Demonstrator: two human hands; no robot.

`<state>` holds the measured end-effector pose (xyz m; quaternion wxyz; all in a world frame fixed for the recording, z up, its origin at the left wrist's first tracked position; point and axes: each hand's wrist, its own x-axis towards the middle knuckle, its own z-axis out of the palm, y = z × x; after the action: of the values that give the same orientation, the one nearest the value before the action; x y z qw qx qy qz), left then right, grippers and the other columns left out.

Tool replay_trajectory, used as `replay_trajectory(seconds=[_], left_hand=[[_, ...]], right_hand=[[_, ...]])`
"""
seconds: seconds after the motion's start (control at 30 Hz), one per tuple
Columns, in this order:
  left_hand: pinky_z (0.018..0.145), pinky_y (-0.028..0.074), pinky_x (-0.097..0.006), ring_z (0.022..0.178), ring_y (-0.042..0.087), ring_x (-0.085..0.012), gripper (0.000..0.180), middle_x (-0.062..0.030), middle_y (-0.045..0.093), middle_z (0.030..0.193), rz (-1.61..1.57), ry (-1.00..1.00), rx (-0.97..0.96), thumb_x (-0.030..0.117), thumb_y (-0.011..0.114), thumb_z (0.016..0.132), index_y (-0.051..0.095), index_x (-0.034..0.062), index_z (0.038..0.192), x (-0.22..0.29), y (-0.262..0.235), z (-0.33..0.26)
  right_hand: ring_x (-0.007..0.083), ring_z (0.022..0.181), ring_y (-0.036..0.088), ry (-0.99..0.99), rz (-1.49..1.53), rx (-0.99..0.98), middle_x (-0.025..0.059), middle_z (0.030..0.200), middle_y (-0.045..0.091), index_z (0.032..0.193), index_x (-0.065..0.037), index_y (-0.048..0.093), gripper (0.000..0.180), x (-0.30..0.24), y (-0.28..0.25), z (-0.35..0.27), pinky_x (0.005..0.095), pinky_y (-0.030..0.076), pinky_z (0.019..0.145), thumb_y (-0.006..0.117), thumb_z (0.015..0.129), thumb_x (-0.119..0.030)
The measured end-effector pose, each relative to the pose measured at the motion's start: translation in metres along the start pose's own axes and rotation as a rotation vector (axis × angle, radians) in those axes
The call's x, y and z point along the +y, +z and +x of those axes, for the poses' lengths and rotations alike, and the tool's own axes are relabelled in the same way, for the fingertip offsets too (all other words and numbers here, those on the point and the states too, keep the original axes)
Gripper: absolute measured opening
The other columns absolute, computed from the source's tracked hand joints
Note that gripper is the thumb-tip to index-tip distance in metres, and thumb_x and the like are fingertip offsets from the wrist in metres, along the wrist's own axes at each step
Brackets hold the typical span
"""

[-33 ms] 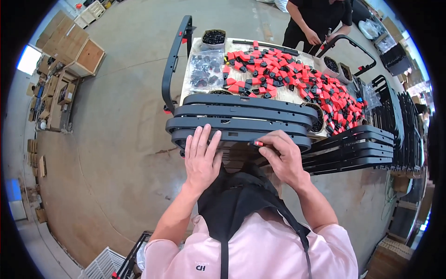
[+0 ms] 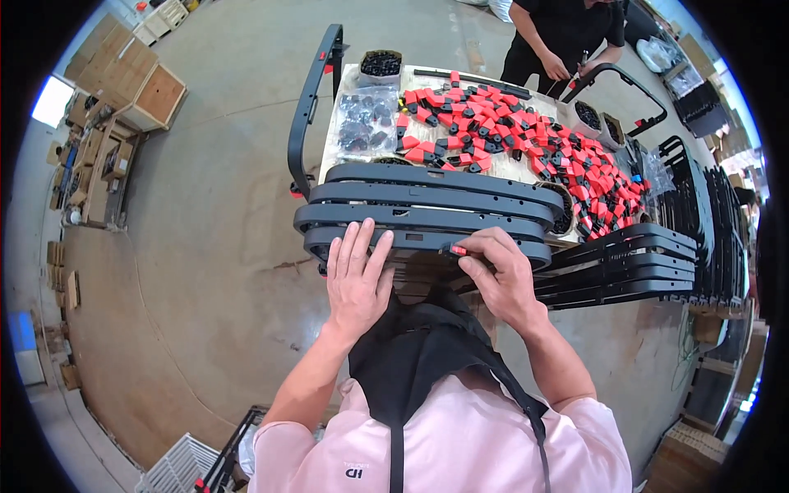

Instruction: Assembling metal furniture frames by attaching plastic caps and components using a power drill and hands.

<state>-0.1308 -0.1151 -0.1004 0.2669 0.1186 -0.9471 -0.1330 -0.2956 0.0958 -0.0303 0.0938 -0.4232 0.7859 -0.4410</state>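
While the left hand (image 2: 357,279) lies flat and open, fingers spread, on the nearest long black plastic frame bar (image 2: 419,241), the right hand (image 2: 501,275) pinches a small red-and-black plastic clip (image 2: 457,250) against that same bar, thumb and forefinger closed on it. The bar is the near one of a stack of four, laid across the near edge of the pale worktable (image 2: 345,103). The clip could go on crooked or pop out of the pinch if the bar slides, since the bars rest loosely on each other and only a flat palm steadies the top one (no real grip there); a shove could also push the whole stack toward the far side.

At far left, wooden crates (image 2: 136,78) stand on the concrete floor, well apart. A curved black handle frame (image 2: 308,103) rises at the table's left edge. Beyond the bars lie a clear bag of black parts (image 2: 366,119) and a wide heap of red-and-black clips (image 2: 526,135), crowding the surface behind the stack. At the far right another person (image 2: 567,37) in black handles a looped black frame (image 2: 625,90). More black bars (image 2: 625,263) fan out to the right, close by the right forearm.
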Motion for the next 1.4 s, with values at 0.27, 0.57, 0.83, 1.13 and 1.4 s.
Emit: replay_trajectory(seconds=[0.27, 0.57, 0.83, 1.13, 1.4], left_hand=[[0.101, 0.043, -0.046, 0.116, 0.063, -0.0306, 0.047, -0.0086, 0.072, 0.12, -0.233, 0.031, -0.124, 0.021, 0.08, 0.085, 0.071, 0.0078, 0.13, -0.012, -0.049, 0.031], [0.089, 0.051, -0.05, 0.1, 0.069, -0.0368, 0.027, -0.0148, 0.073, 0.101, -0.37, -0.004, -0.491, 0.026, 0.06, 0.106, 0.076, 0.0046, 0.109, -0.039, -0.038, 0.055], [0.09, 0.056, -0.056, 0.102, 0.072, -0.0455, 0.048, -0.0242, 0.076, 0.1, -0.427, -0.055, -0.815, 0.039, 0.048, 0.11, 0.075, -0.0004, 0.102, -0.048, -0.045, 0.087], [0.084, 0.055, -0.051, 0.091, 0.071, -0.0396, 0.055, -0.02, 0.074, 0.09, -0.457, -0.091, -1.0, 0.05, 0.049, 0.112, 0.072, 0.002, 0.096, -0.047, -0.041, 0.103], [0.082, 0.056, -0.046, 0.086, 0.073, -0.0312, 0.064, -0.0165, 0.075, 0.089, -0.49, -0.088, -1.134, 0.058, 0.052, 0.109, 0.075, -0.001, 0.103, -0.048, -0.039, 0.109]], right_hand=[[0.0305, 0.104, 0.067, -0.088, -0.113, -0.058, 0.0101, 0.108, 0.071, 0.112, -0.003, 0.075, 0.02, -0.006, 0.031, 0.015, 0.0412, 0.049, 0.092, 0.076, 0.095, -0.011], [0.0314, 0.105, 0.067, -0.11, -0.16, -0.098, 0.0111, 0.11, 0.071, 0.111, -0.003, 0.076, 0.021, -0.012, 0.042, 0.021, 0.043, 0.051, 0.095, 0.078, 0.092, -0.009], [0.033, 0.103, 0.069, -0.086, -0.175, -0.15, 0.0127, 0.107, 0.069, 0.109, -0.001, 0.075, 0.02, -0.018, 0.04, 0.027, 0.0417, 0.056, 0.09, 0.078, 0.091, -0.006], [0.0337, 0.1, 0.068, -0.158, -0.227, -0.179, 0.0121, 0.107, 0.069, 0.11, -0.001, 0.075, 0.02, -0.02, 0.038, 0.027, 0.0423, 0.057, 0.088, 0.078, 0.091, -0.007], [0.0344, 0.1, 0.069, -0.172, -0.192, -0.148, 0.0137, 0.107, 0.071, 0.109, -0.001, 0.076, 0.021, -0.014, 0.044, 0.025, 0.0425, 0.057, 0.088, 0.08, 0.088, -0.006]])
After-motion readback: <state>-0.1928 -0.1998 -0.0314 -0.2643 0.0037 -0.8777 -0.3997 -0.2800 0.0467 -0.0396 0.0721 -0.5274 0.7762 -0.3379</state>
